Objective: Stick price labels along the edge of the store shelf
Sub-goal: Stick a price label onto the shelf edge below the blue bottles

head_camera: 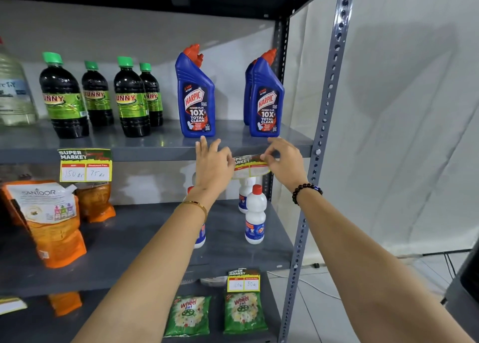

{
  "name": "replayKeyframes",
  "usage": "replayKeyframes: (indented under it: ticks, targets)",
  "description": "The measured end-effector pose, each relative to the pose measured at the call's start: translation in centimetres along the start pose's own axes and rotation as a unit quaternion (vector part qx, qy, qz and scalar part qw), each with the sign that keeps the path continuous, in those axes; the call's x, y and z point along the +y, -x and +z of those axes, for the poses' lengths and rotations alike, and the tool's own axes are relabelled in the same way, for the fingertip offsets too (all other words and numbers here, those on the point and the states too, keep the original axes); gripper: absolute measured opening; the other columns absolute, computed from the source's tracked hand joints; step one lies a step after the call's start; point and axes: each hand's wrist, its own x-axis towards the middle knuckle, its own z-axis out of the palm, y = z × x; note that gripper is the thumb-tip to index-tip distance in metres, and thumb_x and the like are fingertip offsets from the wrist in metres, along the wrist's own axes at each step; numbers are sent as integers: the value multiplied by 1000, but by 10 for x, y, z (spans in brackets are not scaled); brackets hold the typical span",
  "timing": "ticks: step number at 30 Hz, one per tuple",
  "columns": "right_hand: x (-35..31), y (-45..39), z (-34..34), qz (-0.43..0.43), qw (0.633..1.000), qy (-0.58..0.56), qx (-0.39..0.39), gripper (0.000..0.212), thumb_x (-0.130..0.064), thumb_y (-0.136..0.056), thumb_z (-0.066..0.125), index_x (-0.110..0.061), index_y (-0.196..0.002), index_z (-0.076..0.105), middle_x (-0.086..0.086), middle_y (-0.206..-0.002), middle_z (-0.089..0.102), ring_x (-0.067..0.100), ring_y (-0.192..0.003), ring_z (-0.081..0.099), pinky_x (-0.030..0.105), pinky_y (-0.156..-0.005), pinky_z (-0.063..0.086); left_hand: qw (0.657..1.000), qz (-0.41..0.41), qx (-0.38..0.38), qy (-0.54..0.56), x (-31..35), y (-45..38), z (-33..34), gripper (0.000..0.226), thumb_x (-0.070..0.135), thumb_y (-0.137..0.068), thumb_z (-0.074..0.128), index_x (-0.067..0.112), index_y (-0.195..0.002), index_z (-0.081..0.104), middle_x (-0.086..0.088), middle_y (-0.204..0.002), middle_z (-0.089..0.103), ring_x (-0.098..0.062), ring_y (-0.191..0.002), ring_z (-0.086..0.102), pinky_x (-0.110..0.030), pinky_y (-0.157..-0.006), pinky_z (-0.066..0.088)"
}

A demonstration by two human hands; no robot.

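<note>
A price label with a green "Super Market" header and white price boxes is held against the front edge of the grey upper shelf, below the two blue Harpic bottles. My left hand pinches its left end and my right hand pinches its right end. The label is curled and bent between the hands. Another label hangs from the same shelf edge at the left. A third label hangs from the lower shelf edge.
Dark green-capped bottles stand on the upper shelf at the left. White bottles and orange pouches sit on the middle shelf. Green Wheel packets lie on the bottom shelf. The perforated grey upright stands just right of my right hand.
</note>
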Motion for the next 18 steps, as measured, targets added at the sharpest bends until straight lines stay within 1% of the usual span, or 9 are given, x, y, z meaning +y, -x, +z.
replayKeyframes:
  ticks: [2,4,5,9,11,12,14,16,18]
  targets:
    - [-1,1,5,3,1000,-2,-17,8,-11,-82,64,-4,-79,62,13,-122,63,25,-121,51,42,-109,33,1000,15,-1,3,-10,-2,-5,14,18,-92,54,9,-92,65,-12,-141,49,-38,-141,23,-47,-120,10]
    - [-5,1,12,2,1000,-2,-15,9,-11,-81,66,-4,-78,64,13,-120,63,24,-119,51,43,-115,20,1000,26,-3,7,-19,-3,-11,13,16,-90,56,7,-89,65,-12,-137,52,-35,-138,30,-45,-119,14]
    - [-6,0,15,1,1000,0,-7,9,-12,-80,67,-4,-78,65,12,-119,63,24,-118,51,44,-115,18,999,31,-1,9,-24,-2,-14,12,15,-89,57,6,-88,65,-12,-135,53,-34,-135,34,-44,-118,18]
    - [-4,-1,27,3,1000,20,9,9,-17,-79,69,-8,-78,69,10,-115,60,23,-116,47,43,-114,17,999,47,7,0,-32,-1,-20,11,12,-88,58,4,-88,65,-13,-131,56,-32,-122,48,-43,-109,37]
    - [-5,-2,31,10,1000,17,20,10,-17,-80,69,-8,-79,68,9,-112,59,23,-114,47,36,-112,17,999,50,14,-8,-31,-1,-21,11,14,-89,58,4,-89,64,-10,-128,58,-29,-116,52,-38,-97,46]
    - [-6,-2,32,11,999,16,29,10,-18,-80,69,-8,-80,68,9,-111,59,23,-113,47,33,-109,17,998,52,18,-14,-31,-2,-22,12,15,-89,57,5,-90,63,-9,-124,61,-28,-111,54,-35,-86,49]
    - [-8,-3,33,14,999,13,43,11,-19,-81,68,-8,-81,68,10,-107,60,24,-109,48,33,-107,22,997,61,27,-37,-30,-5,-24,12,19,-91,54,8,-91,59,-8,-111,65,-26,-97,58,-31,-69,46]
    - [-11,-3,32,24,999,5,48,12,-20,-81,68,-8,-82,68,10,-104,61,24,-106,49,28,-102,23,995,69,30,-58,-30,-9,-26,13,22,-92,52,10,-91,56,-8,-103,66,-25,-88,60,-29,-64,42]
    - [-14,-4,32,31,998,4,50,13,-21,-81,68,-9,-82,67,9,-101,62,24,-104,50,25,-96,21,995,69,33,-69,-30,-11,-27,14,24,-93,50,10,-93,55,-8,-100,66,-25,-85,61,-29,-63,42]
